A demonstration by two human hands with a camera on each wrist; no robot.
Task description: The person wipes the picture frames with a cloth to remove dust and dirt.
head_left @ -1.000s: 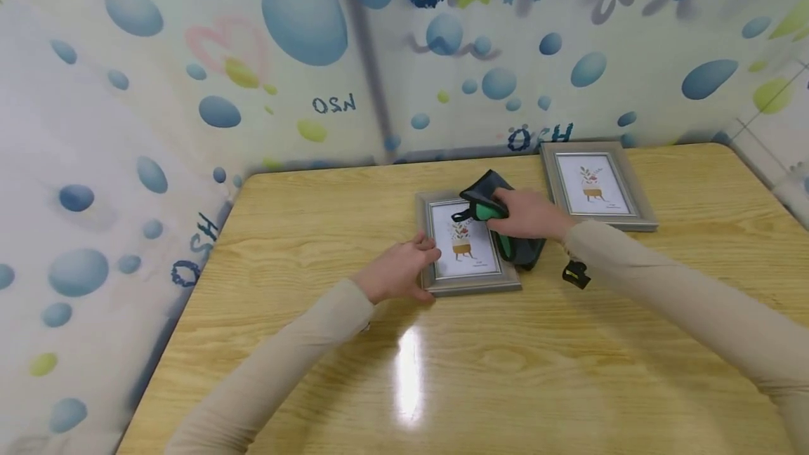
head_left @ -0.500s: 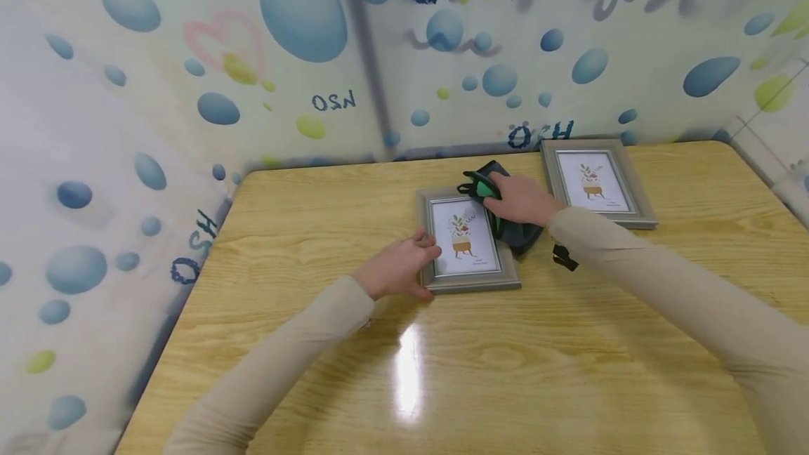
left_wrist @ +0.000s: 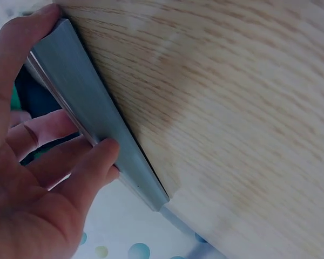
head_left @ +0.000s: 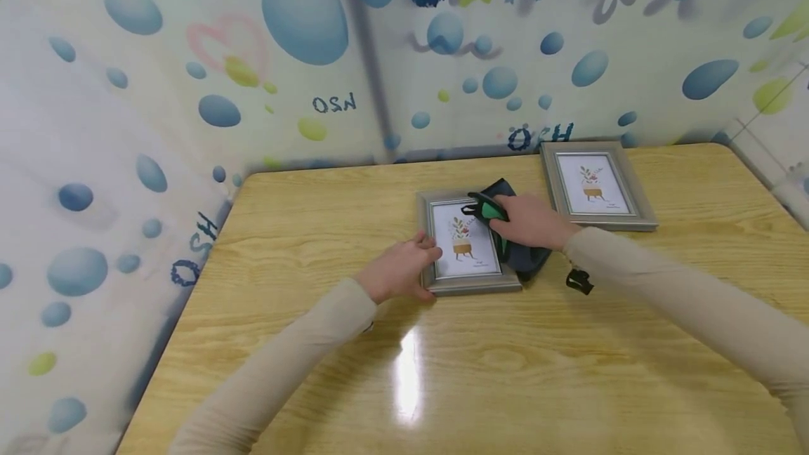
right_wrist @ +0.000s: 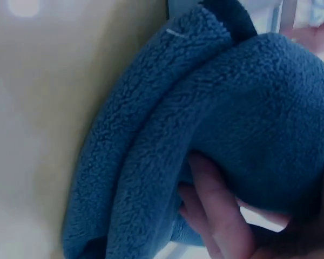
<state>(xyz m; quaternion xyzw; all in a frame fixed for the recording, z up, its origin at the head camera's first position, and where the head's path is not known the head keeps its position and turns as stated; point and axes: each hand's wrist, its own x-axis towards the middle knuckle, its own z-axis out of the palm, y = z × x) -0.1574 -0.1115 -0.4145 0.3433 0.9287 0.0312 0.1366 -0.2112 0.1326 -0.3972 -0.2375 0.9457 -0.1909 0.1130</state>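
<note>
Head view: by fingers of the right hand (head_left: 531, 222), a dark cloth (head_left: 527, 261) is pinched over the right side of the central photo frame (head_left: 468, 248), whose left edge is braced, probably against sliding, by the left hand (head_left: 399, 267), fingers spread.

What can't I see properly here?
Head view: right side of the nearer frame, partly covered by the dark cloth.
Head view: print on its picture, too small to read.
Head view: some cloth, under the right hand.
Left wrist view: left hand, cut off at the edges.
</note>
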